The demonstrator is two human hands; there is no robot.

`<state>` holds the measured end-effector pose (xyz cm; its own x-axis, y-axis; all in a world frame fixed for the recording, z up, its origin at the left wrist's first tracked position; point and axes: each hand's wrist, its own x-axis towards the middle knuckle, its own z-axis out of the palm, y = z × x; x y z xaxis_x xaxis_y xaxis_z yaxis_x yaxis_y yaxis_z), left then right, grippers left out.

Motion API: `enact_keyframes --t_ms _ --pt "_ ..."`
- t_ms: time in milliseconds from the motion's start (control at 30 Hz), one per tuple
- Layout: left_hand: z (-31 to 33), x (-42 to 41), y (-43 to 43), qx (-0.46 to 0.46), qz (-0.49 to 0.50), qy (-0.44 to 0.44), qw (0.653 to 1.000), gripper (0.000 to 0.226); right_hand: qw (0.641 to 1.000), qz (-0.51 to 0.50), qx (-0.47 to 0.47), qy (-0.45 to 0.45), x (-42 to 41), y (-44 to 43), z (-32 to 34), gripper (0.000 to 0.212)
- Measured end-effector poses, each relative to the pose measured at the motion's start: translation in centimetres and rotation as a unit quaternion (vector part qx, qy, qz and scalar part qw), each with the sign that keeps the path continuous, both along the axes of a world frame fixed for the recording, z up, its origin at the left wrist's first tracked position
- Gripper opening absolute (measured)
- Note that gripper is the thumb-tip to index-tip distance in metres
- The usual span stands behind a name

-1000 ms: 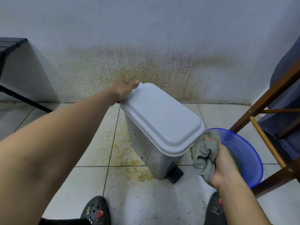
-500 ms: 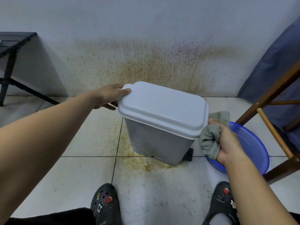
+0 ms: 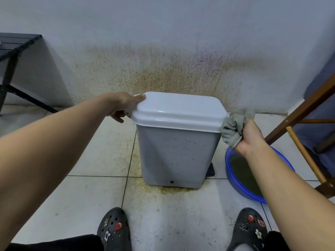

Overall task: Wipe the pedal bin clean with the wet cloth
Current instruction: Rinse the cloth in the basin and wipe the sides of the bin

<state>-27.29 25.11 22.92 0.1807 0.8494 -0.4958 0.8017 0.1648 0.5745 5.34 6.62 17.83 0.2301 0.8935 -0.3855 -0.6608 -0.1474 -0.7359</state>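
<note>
Pedal bin (image 3: 177, 154) is standing on the floor (image 3: 94, 192), lid (image 3: 179, 109) closed. Blue basin (image 3: 235, 183) beside it is holding murky green water (image 3: 241, 169). Left hand (image 3: 125, 104) is gripping the lid's left edge; right hand (image 3: 248, 136) is clutching the wet cloth (image 3: 233, 127) at its right edge.

The pedal bin (image 3: 176, 156), a second ago angled with a corner toward the person, has been turned so one broad side faces them squarely, and its black pedal (image 3: 211, 170) now peeks out at the lower right. The left hand (image 3: 123, 105) has shifted from the lid's (image 3: 179, 111) far corner to its left end. The right hand (image 3: 252, 138) has brought the bunched grey cloth (image 3: 233, 129) from above the blue basin (image 3: 233, 180) up against the lid's right edge.
</note>
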Motion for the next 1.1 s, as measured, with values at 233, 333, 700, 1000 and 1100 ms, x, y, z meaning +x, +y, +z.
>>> enact_keyframes --t_ms 233,333,700,1000,1100 --pt "-0.1 0.7 1.2 0.007 0.034 0.067 0.997 0.070 0.995 0.045 0.075 0.055 -0.1 1.2 0.0 0.048" --pt "-0.5 0.5 1.6 0.007 0.045 0.082 0.996 0.069 0.997 0.001 0.025 0.072 -0.1 1.0 -1.7 0.055" --pt "-1.2 0.2 1.2 0.038 0.062 0.061 0.995 0.065 0.975 -0.216 -0.051 0.022 -1.7 -1.2 -5.1 0.036" --pt "-1.4 0.2 1.4 0.037 0.071 0.058 0.995 0.065 0.973 -0.231 -0.020 0.016 -1.0 -2.2 -3.6 0.038" --pt "-1.4 0.2 1.3 0.040 0.071 0.057 0.995 0.065 0.981 -0.182 -0.018 -0.063 -2.2 -2.5 -3.0 0.032"
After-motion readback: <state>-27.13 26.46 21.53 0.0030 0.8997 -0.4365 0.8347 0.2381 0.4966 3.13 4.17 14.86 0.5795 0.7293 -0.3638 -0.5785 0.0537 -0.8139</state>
